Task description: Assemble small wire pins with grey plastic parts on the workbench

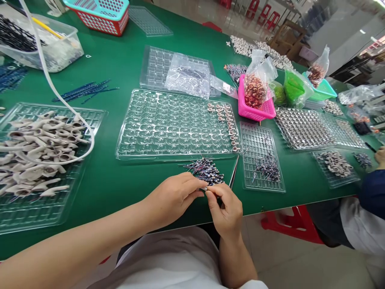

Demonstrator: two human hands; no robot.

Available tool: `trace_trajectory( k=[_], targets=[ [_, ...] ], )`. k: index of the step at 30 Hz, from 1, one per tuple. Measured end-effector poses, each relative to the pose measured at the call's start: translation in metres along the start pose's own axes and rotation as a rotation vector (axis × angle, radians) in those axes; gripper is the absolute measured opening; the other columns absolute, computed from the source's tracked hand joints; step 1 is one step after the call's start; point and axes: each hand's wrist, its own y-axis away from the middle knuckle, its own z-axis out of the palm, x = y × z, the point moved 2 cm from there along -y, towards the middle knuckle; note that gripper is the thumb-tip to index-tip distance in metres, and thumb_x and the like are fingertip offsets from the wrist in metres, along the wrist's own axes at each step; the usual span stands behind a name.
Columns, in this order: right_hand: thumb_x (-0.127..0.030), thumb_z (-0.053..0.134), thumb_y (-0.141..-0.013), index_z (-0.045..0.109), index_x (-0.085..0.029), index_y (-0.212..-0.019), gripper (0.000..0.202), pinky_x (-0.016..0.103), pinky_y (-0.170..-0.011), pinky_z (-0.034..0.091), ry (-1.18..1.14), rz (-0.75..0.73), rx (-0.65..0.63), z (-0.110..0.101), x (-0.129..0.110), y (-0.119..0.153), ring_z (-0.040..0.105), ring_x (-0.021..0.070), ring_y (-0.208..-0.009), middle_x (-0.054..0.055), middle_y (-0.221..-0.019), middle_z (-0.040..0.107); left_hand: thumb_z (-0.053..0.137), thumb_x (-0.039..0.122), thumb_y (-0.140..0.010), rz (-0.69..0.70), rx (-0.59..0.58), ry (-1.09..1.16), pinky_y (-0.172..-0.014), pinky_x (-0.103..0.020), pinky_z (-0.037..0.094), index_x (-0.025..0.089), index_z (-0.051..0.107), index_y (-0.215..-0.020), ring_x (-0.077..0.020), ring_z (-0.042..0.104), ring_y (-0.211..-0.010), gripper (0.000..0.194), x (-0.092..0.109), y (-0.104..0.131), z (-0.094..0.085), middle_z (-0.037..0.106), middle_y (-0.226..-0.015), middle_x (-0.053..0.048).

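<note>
My left hand point(177, 196) and my right hand point(225, 206) meet at the table's front edge, both closed, fingertips pinched around one tiny pale part point(204, 188). Its shape is mostly hidden by the fingers. Just beyond them lies a pile of small dark wired components point(207, 170). Metal tweezers point(234, 172) rest right of the pile, partly behind my right hand. Farther back sits a large clear tray point(168, 124) of moulded pockets, with small whitish pieces point(231, 128) in pockets along its right side.
Left, a clear tray point(90, 116) bears heaped grey-white shells point(39, 148), crossed by a white cable point(48, 76). Right, a smaller tray point(247, 156) holds wired parts, behind it a pink basket point(255, 114). Another person's hand point(380, 157) shows at far right.
</note>
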Motion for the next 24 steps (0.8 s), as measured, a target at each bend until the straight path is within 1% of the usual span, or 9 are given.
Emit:
trace_trajectory(
  k=[4, 9, 13, 20, 24],
  targets=[
    [-0.006, 0.062, -0.09, 0.067, -0.022, -0.107, 0.023, 0.029, -0.074, 0.053, -0.002, -0.036, 0.025, -0.0015, 0.0004, 0.0006, 0.066, 0.0153, -0.083, 0.003, -0.09, 0.07, 0.053, 0.016, -0.098, 0.005, 0.009, 0.025, -0.067, -0.025, 0.05, 0.013, 0.065, -0.11, -0.0167, 0.064, -0.076, 0.017, 0.0004, 0.0, -0.0005, 0.072, -0.085, -0.005],
    [-0.005, 0.065, -0.088, 0.068, -0.024, -0.109, 0.028, 0.029, -0.073, 0.055, -0.035, -0.028, 0.051, -0.0021, 0.0019, 0.0031, 0.067, 0.0147, -0.082, 0.002, -0.092, 0.072, 0.053, 0.018, -0.099, 0.026, 0.028, 0.064, -0.068, -0.025, 0.051, 0.014, 0.063, -0.111, -0.0153, 0.064, -0.075, 0.017, 0.0005, 0.0008, 0.001, 0.072, -0.085, -0.003],
    [-0.004, 0.066, -0.087, 0.069, -0.024, -0.111, 0.032, 0.029, -0.072, 0.055, -0.058, -0.044, 0.064, -0.0021, 0.0026, 0.0045, 0.068, 0.0151, -0.082, 0.002, -0.092, 0.072, 0.053, 0.019, -0.099, 0.048, 0.06, 0.069, -0.07, -0.025, 0.053, 0.014, 0.062, -0.113, -0.0152, 0.066, -0.077, 0.017, 0.0008, 0.0021, 0.0023, 0.073, -0.087, -0.004],
    [-0.003, 0.067, -0.086, 0.07, -0.025, -0.112, 0.034, 0.028, -0.072, 0.056, -0.049, -0.06, 0.073, -0.0019, 0.0036, 0.0053, 0.068, 0.0147, -0.081, 0.002, -0.092, 0.074, 0.053, 0.02, -0.099, 0.072, 0.095, 0.045, -0.069, -0.026, 0.056, 0.013, 0.063, -0.114, -0.0157, 0.068, -0.077, 0.018, 0.0022, 0.0041, 0.0034, 0.074, -0.087, -0.005],
    [-0.005, 0.068, -0.086, 0.07, -0.025, -0.109, 0.031, 0.028, -0.07, 0.056, -0.069, -0.03, 0.062, -0.0026, 0.0031, 0.0043, 0.068, 0.0146, -0.08, 0.002, -0.091, 0.074, 0.052, 0.019, -0.1, 0.075, 0.106, 0.033, -0.071, -0.026, 0.057, 0.013, 0.062, -0.117, -0.0159, 0.07, -0.079, 0.02, 0.0021, 0.0041, 0.0045, 0.075, -0.09, -0.006]
  ],
)
